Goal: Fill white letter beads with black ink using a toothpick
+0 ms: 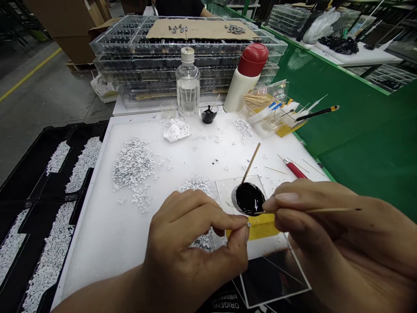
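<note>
My left hand [198, 239] pinches a tiny white-and-grey part [249, 224] between thumb and forefinger. In the fingers of my right hand [325, 234] is a thin wooden stick [329, 210], held level. Its tip points left, just above the pinched part; whether the two touch I cannot tell. Right behind the fingertips sits a small round cup of black paint [250, 198], with another wooden stick [250, 163] leaning up out of it. The cup stands on a clear plate [224, 187], near a yellow strip [262, 226]. A pile of small white parts [203, 241] lies partly hidden behind my left hand.
A larger pile of white parts [133, 165] covers the table's left. Behind stand a clear bottle [188, 87], a black-filled cup [209, 114], a red-capped flask [244, 78] and stacked clear trays [110, 65]. A red-handled tool [295, 168] lies right. Black trays [35, 191] flank the left edge.
</note>
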The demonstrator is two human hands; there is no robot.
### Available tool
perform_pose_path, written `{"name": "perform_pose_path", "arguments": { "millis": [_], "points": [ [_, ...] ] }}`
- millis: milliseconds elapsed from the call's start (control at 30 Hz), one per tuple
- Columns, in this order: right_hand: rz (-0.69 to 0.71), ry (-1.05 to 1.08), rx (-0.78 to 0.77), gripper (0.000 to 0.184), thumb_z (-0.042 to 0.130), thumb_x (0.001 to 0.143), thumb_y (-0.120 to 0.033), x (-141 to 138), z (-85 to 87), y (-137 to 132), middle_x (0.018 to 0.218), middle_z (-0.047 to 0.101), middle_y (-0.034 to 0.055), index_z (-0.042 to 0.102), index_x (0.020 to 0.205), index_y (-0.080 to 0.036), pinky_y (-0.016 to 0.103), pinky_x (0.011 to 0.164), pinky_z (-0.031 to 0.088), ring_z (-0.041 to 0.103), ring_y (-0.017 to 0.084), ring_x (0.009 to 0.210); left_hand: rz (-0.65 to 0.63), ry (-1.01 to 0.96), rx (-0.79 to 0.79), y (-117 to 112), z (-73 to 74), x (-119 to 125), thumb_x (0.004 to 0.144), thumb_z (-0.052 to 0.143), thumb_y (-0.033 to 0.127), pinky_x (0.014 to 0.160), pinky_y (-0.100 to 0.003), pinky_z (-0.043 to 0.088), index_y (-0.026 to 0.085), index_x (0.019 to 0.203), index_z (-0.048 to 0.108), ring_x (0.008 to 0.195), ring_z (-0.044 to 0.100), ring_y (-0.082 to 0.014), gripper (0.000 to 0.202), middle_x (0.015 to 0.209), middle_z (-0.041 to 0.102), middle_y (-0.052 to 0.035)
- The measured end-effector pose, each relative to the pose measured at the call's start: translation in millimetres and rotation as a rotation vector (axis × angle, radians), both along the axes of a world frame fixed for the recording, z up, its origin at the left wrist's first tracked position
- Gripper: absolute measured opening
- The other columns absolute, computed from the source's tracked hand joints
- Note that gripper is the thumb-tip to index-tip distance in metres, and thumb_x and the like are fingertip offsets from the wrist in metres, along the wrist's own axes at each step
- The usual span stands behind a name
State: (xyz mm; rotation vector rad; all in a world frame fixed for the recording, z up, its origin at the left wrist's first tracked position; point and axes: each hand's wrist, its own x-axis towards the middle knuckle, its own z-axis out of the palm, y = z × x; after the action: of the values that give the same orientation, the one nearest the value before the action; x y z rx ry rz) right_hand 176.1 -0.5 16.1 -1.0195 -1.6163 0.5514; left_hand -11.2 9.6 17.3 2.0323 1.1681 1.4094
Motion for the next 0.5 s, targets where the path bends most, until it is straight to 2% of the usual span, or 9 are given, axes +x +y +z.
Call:
{"name": "perform_pose_path", "arguments": {
  "millis": [67, 200, 500],
  "points": [
    [0.02, 0.014, 0.001, 0.026, 0.073, 0.094, -0.014, 0.0, 0.0, 1.5, 0.098, 0.079, 0.0033, 0.076, 0.113, -0.03, 0.04, 0.066, 0.065, 0.075, 0.024, 0.085, 0.003, 0.002, 0.004, -0.1, 0.0, -0.4, 0.079, 0.072, 0.002, 0.052, -0.025, 0.054, 0.016, 0.075, 0.073, 0.057, 0.067, -0.0106, 0.015, 0.065, 0.072, 0.0024],
    [0.121, -0.031, 0.014, 0.029, 0.075, 0.091, -0.01, 3.2, 2.9, 4.6, 0.096, 0.078, 0.0023, 0.075, 0.115, -0.027, 0.035, 0.064, 0.064, 0.072, 0.019, 0.078, -0.005, 0.0, 0.006, -1.9, -0.2, -2.3, 0.079, 0.071, 0.001, 0.052, -0.025, 0.053, 0.016, 0.075, 0.073, 0.057, 0.067, -0.0108, 0.015, 0.064, 0.072, 0.0022],
    [0.118, -0.027, 0.013, 0.025, 0.074, 0.093, -0.012, 1.4, 4.6, 2.3, 0.097, 0.078, 0.0009, 0.074, 0.115, -0.024, 0.029, 0.062, 0.061, 0.071, 0.015, 0.08, 0.0, 0.002, 0.01, -1.9, 2.3, -1.8, 0.079, 0.07, 0.001, 0.052, -0.025, 0.053, 0.016, 0.073, 0.072, 0.056, 0.066, -0.0103, 0.016, 0.063, 0.071, 0.0029]
  ]
}}
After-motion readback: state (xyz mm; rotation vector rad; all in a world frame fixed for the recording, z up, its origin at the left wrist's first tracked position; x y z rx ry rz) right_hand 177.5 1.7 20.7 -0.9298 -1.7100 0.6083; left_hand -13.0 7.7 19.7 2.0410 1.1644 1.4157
